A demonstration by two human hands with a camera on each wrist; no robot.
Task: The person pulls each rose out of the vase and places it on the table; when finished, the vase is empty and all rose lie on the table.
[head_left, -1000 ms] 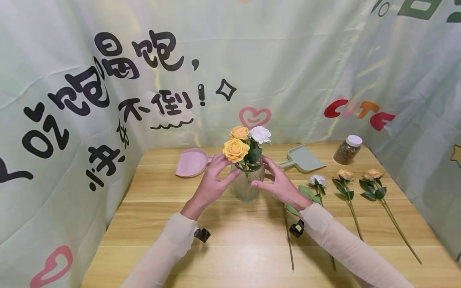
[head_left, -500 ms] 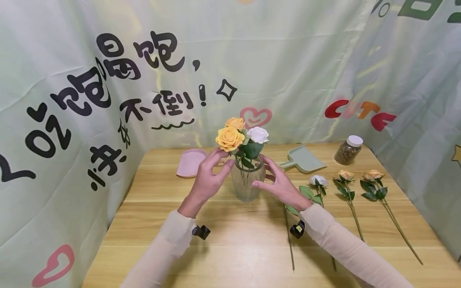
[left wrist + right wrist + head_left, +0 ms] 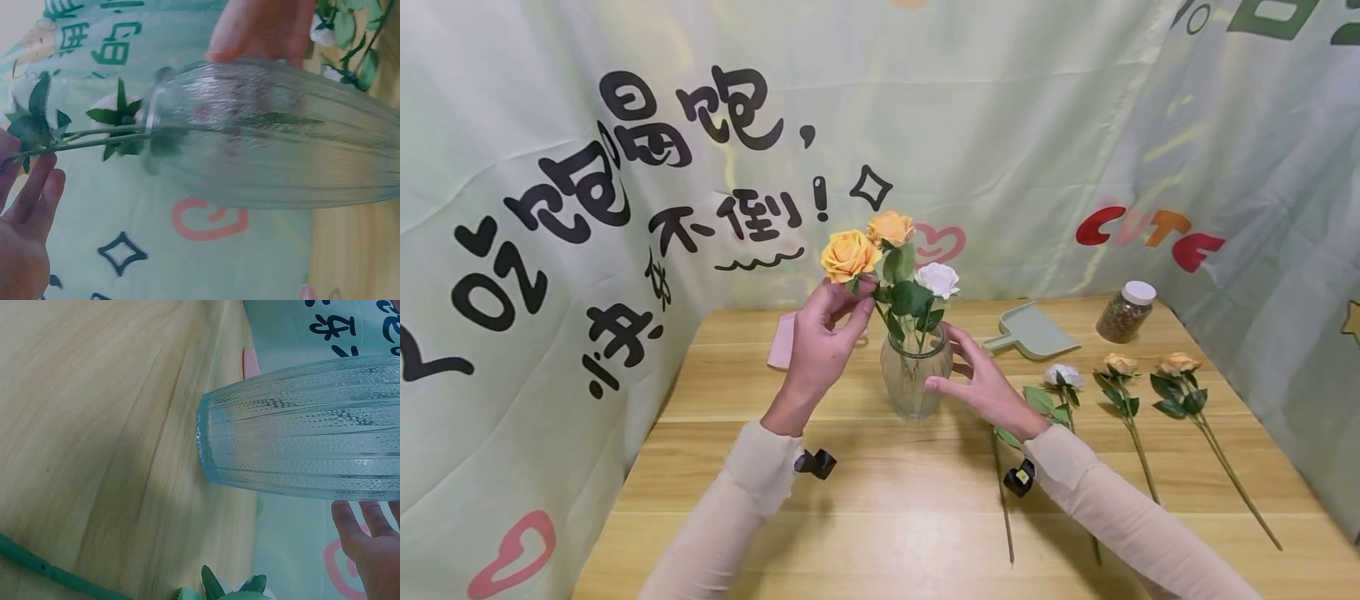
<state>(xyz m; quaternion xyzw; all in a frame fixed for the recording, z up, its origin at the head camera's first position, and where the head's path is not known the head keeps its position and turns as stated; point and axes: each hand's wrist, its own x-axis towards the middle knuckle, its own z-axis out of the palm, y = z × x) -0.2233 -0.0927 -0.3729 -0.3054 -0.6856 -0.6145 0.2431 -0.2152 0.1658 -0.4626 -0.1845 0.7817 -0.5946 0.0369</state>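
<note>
My left hand [image 3: 823, 333] pinches stems just beneath two yellow roses, a front bloom [image 3: 850, 256] and a paler one [image 3: 891, 227] behind it. Their stems [image 3: 94, 142] slant down into a ribbed clear glass vase [image 3: 913, 383] standing upright on the table. Beside them a white rose [image 3: 938, 280] with green leaves sits lower, its stem also in the vase. My right hand [image 3: 988, 383] holds the vase from the right side, thumb in front and fingers curved behind the upper part. In the right wrist view the vase's lower part [image 3: 300, 431] shows, with fingertips at its side.
On the wooden table [image 3: 880, 525], a white rose [image 3: 1063, 377] and two peach roses [image 3: 1117, 365] lie at right. Behind stand a green dustpan [image 3: 1037, 332] and a white-lidded jar [image 3: 1124, 313]. A pink dustpan [image 3: 781, 342] is partly hidden by my left hand.
My left hand has moved up and left, and the two yellow roses have risen with it, leaning left. The white rose, vase and right hand have stayed nearly in place.
</note>
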